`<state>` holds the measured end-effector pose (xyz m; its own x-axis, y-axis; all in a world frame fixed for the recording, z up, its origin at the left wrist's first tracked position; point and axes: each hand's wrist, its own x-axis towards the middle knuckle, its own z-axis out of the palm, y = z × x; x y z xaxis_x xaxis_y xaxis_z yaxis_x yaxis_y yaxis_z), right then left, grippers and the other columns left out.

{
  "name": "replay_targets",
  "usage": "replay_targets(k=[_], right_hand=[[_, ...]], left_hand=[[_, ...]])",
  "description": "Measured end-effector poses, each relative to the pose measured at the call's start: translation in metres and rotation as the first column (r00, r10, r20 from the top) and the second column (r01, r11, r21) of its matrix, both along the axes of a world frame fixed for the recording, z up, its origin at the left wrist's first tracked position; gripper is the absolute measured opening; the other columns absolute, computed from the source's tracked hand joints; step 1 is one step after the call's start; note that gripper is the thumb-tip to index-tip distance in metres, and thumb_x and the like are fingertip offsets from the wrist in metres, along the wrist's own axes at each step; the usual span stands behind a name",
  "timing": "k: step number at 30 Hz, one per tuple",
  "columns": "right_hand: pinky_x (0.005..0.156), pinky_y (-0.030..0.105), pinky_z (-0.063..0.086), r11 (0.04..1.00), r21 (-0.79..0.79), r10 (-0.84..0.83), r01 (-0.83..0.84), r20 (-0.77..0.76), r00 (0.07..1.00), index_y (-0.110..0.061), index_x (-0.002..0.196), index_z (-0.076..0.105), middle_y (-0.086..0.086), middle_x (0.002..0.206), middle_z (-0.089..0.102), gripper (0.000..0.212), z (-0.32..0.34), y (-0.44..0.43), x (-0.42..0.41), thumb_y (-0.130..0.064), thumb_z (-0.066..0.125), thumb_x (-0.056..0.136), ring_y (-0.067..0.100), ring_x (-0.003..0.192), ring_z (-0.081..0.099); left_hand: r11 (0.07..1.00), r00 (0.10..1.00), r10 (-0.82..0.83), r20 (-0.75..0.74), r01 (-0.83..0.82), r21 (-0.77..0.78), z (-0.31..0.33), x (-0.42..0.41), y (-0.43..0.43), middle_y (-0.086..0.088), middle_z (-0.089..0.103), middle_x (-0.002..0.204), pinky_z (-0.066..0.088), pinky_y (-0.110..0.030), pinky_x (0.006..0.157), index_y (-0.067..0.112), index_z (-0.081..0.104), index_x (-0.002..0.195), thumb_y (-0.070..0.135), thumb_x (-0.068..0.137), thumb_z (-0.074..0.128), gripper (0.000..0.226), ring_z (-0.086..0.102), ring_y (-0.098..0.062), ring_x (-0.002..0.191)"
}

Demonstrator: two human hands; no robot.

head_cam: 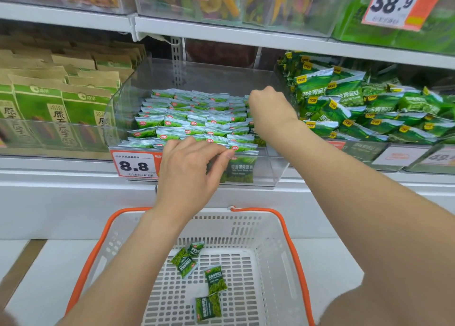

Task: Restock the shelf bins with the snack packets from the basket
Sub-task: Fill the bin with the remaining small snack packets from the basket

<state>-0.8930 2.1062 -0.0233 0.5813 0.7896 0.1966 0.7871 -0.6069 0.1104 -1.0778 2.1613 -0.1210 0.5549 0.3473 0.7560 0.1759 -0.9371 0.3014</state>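
Observation:
A clear plastic shelf bin [273,170] holds rows of small green pea snack packets [197,121]. My left hand [192,170] is at the bin's front edge and pinches a green packet [242,168] between thumb and fingers at the front row. My right hand [268,106] reaches deep into the bin's right side with fingers curled down among the packets; what it holds is hidden. Below, a white basket with orange handles [246,219] contains several green packets [214,280] on its floor.
Brown and green paper bags [56,104] fill the bin to the left. Larger green pea bags [364,109] pile in the bin to the right. An orange 8.8 price tag [134,164] hangs on the bin front. An upper shelf [221,33] overhangs.

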Motion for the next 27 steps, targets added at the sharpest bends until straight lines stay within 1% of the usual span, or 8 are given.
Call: replay_targets(k=[4,8,11,15,19,23,25,27], right_hand=[[0.066,0.041,0.034,0.98,0.175,0.077,-0.097,0.118,0.99,-0.013,0.097,0.048,0.012,0.089,0.045,0.007,0.009,-0.03,-0.026,-0.017,0.051,0.1,0.042,0.084,0.054],[0.055,0.037,0.039,0.926,0.248,0.279,-0.286,0.062,0.958,-0.014,0.071,0.052,0.007,0.065,0.05,0.032,0.003,-0.071,-0.065,-0.036,0.046,0.093,0.037,0.065,0.049],[0.055,0.041,0.051,0.883,-0.008,0.454,-0.469,-0.241,0.858,-0.011,0.064,0.056,0.007,0.056,0.054,0.035,-0.009,-0.097,-0.081,-0.036,0.048,0.088,0.03,0.061,0.055],[0.071,0.037,0.053,0.763,-0.466,0.237,-0.447,-0.442,0.865,-0.016,0.086,0.065,0.002,0.081,0.058,0.029,-0.054,-0.121,-0.084,-0.031,0.046,0.101,0.026,0.082,0.056],[0.064,0.032,0.045,0.589,-0.676,0.119,-0.442,-0.469,0.875,-0.019,0.075,0.048,0.002,0.086,0.054,0.031,-0.1,-0.133,-0.09,-0.025,0.044,0.105,0.023,0.077,0.057],[0.055,0.031,0.039,0.567,-0.676,0.157,-0.471,-0.472,0.868,-0.017,0.076,0.046,0.002,0.083,0.049,0.029,-0.116,-0.132,-0.099,-0.015,0.044,0.105,0.019,0.064,0.049],[0.054,0.031,0.037,0.585,-0.647,0.195,-0.488,-0.472,0.86,-0.017,0.077,0.045,0.002,0.083,0.049,0.028,-0.118,-0.128,-0.102,-0.014,0.045,0.105,0.02,0.063,0.049],[0.055,0.032,0.038,0.59,-0.63,0.223,-0.505,-0.474,0.852,-0.019,0.078,0.042,0.001,0.084,0.046,0.027,-0.118,-0.122,-0.104,-0.016,0.046,0.105,0.019,0.066,0.051]], left_hand=[[0.999,1.0,-0.015,0.011,0.015,-0.046,0.003,0.0,0.002,0.011,0.072,0.084,0.035,-0.036,0.084,0.025,0.078,0.098,0.04,0.103,0.063,0.021,0.063,-0.02,0.085],[0.993,0.965,0.064,0.254,-0.088,0.084,-0.004,-0.004,-0.018,-0.007,0.07,0.104,0.046,-0.045,0.091,0.011,0.077,0.099,0.017,0.098,0.072,0.009,0.062,-0.037,0.099],[0.99,0.968,0.072,0.239,-0.099,0.102,-0.032,-0.007,-0.032,-0.01,0.062,0.089,0.04,-0.041,0.077,0.006,0.071,0.086,0.01,0.093,0.069,0.007,0.056,-0.036,0.082],[0.985,0.971,-0.135,-0.198,0.111,-0.129,-0.108,-0.01,-0.036,0.009,0.053,0.077,0.043,-0.037,0.066,0.019,0.063,0.086,0.021,0.09,0.07,0.009,0.051,-0.021,0.078],[0.919,0.604,-0.284,-0.744,-0.049,-0.391,-0.181,-0.02,-0.048,0.013,0.063,0.084,0.056,-0.035,0.07,0.032,0.062,0.088,0.04,0.092,0.058,0.01,0.061,-0.012,0.081],[0.828,0.082,-0.522,-0.849,-0.187,-0.528,-0.248,-0.037,-0.056,-0.007,0.058,0.131,0.057,-0.042,0.085,0.02,0.061,0.122,0.04,0.098,0.061,0.032,0.064,-0.024,0.098],[0.84,-0.047,-0.515,-0.856,-0.226,-0.493,-0.28,-0.048,-0.062,-0.012,0.034,0.157,0.058,-0.045,0.087,0.022,0.043,0.149,0.031,0.1,0.063,0.054,0.064,-0.028,0.102],[0.846,-0.067,-0.503,-0.862,-0.244,-0.474,-0.303,-0.055,-0.069,-0.011,0.011,0.167,0.058,-0.05,0.094,0.029,0.031,0.155,0.027,0.099,0.068,0.067,0.06,-0.034,0.116]])
